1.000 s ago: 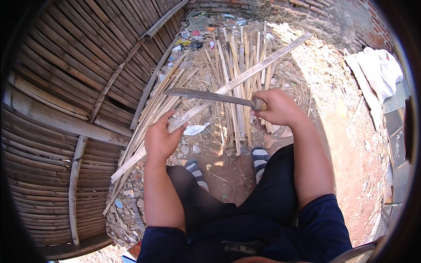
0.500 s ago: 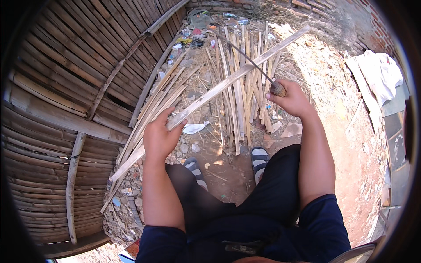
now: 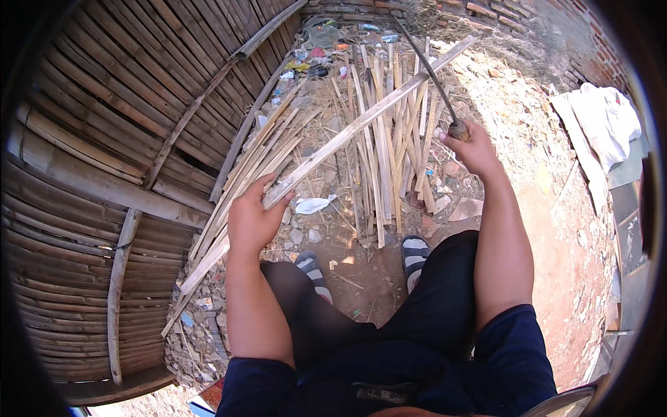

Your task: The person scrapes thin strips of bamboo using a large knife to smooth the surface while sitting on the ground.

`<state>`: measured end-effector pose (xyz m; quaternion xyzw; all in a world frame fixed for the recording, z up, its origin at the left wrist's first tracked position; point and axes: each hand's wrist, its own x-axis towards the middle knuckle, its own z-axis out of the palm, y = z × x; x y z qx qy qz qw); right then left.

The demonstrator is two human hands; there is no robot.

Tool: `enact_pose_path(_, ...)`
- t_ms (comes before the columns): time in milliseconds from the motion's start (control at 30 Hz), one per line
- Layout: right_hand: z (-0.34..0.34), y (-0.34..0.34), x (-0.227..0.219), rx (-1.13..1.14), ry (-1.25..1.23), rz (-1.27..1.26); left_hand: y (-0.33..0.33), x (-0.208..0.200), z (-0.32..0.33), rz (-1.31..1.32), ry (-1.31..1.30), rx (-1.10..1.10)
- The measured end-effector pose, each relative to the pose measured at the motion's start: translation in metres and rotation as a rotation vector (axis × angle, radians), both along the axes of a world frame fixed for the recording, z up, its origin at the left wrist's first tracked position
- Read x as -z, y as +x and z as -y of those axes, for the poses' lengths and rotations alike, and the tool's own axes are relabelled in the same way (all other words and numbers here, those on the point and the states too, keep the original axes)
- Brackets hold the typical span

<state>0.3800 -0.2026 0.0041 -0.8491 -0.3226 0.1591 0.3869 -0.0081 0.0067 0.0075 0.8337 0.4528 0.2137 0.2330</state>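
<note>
My left hand (image 3: 254,217) is closed round the near end of a long pale wooden slat (image 3: 351,131). The slat slants up and away to the right, its far end unsupported by either hand. In my right hand (image 3: 475,151) is the wooden handle of a long narrow-bladed knife (image 3: 445,96). Its dark blade points up and to the left and crosses the slat near the far end in this view; whether they touch I cannot tell. Below the slat, a pile of similar thin strips (image 3: 379,163) lies on the ground between and beyond my feet.
More strips (image 3: 240,191) lean along the bamboo wall (image 3: 149,83) on the left. Rubble and litter (image 3: 318,52) lie towards the brick wall (image 3: 486,14) at the back. A white sack (image 3: 599,125) rests at the far right. My sandalled feet (image 3: 415,257) stand on bare earth.
My right hand has moved up and right with the knife, whose blade now stands steeper and crosses the slat farther along. The slat has shifted slightly; my left hand keeps its grip.
</note>
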Motion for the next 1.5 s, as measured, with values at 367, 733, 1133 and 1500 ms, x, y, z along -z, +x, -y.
enact_pose_path(367, -0.025, -0.065, -0.013, -0.58, -0.086, 0.26, -0.001, 0.021, -0.002, 0.014, 0.122, 0.09)
enact_pose_path(733, -0.002, -0.017, 0.009, -0.087, 0.45, -0.539, -0.017, -0.012, 0.014, -0.227, 0.038, -0.02)
enact_pose_path(1133, 0.0, -0.039, -0.012, -0.113, 0.52, -0.595, -0.02, -0.016, 0.021, -0.146, 0.108, 0.057)
enact_pose_path(1500, -0.003, -0.054, -0.026, -0.149, 0.771, -0.751, 0.013, -0.021, 0.034, -0.085, 0.36, 0.101)
